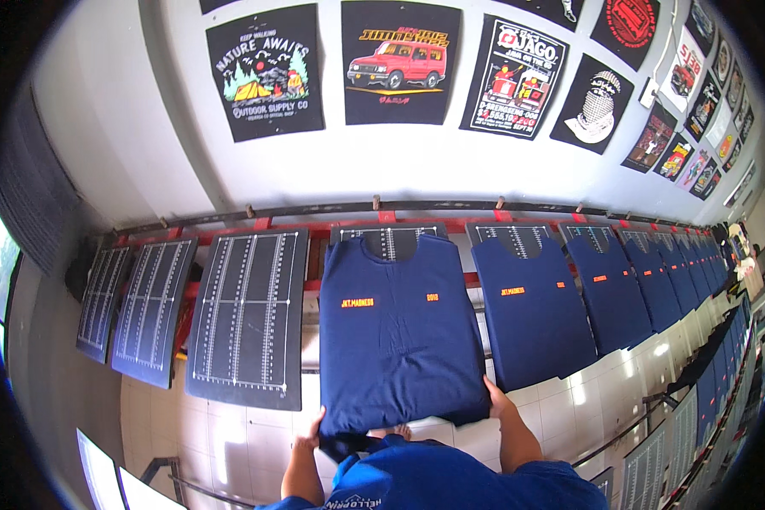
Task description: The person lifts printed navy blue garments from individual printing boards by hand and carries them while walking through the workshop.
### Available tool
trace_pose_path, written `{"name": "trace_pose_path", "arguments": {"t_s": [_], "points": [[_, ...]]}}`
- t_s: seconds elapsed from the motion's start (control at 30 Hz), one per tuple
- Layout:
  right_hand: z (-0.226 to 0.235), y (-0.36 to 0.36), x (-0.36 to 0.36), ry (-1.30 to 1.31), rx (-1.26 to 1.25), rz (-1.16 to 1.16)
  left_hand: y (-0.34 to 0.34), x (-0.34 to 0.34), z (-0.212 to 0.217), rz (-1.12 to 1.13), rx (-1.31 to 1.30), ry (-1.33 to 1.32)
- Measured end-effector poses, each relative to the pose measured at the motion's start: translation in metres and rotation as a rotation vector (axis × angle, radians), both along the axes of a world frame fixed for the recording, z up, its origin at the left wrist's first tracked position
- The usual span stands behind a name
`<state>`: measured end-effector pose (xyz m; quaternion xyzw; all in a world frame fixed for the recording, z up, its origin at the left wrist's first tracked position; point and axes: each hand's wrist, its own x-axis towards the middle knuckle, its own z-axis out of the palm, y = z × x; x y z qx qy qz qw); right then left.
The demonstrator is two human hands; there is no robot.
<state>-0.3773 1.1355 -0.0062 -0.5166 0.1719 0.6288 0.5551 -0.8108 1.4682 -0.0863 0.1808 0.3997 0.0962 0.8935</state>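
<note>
- I see my left hand [308, 431] gripping the lower left hem of a navy blue cotton T-shirt [397, 327] with small orange chest prints.
- My right hand [495, 397] pinches the shirt's lower right hem.
- The shirt lies flat over a black gridded printing board [389, 238].
- An identical bare board [248, 319] sits just left of the shirt.

Left hand [308, 431], right hand [495, 396] clenched
</note>
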Motion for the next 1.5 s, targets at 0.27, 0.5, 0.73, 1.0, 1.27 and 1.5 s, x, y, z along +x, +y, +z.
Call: {"name": "trace_pose_path", "arguments": {"t_s": [0.27,0.5,0.73,1.0,1.27,1.5], "points": [[0.091,-0.005,0.043,-0.621,0.145,-0.084,0.033,0.053,0.223,0.173,0.556,0.036],[0.332,0.070,0.122,-0.730,0.684,-0.648,0.100,0.158,0.445,0.483,1.026,-0.500],[0.469,-0.032,0.199,-1.063,1.231,-0.620,0.041,0.217,0.555,0.560,1.267,-0.636],[0.492,-0.131,0.318,-1.303,0.721,-0.482,-0.097,0.383,0.507,0.533,1.254,-0.041],[0.467,-0.165,0.435,-1.266,0.489,-0.619,-0.141,0.518,0.525,0.438,0.945,-0.358],[0.482,-0.217,0.443,-1.335,0.442,-0.542,-0.207,0.488,0.553,0.605,0.968,-0.295]]}}
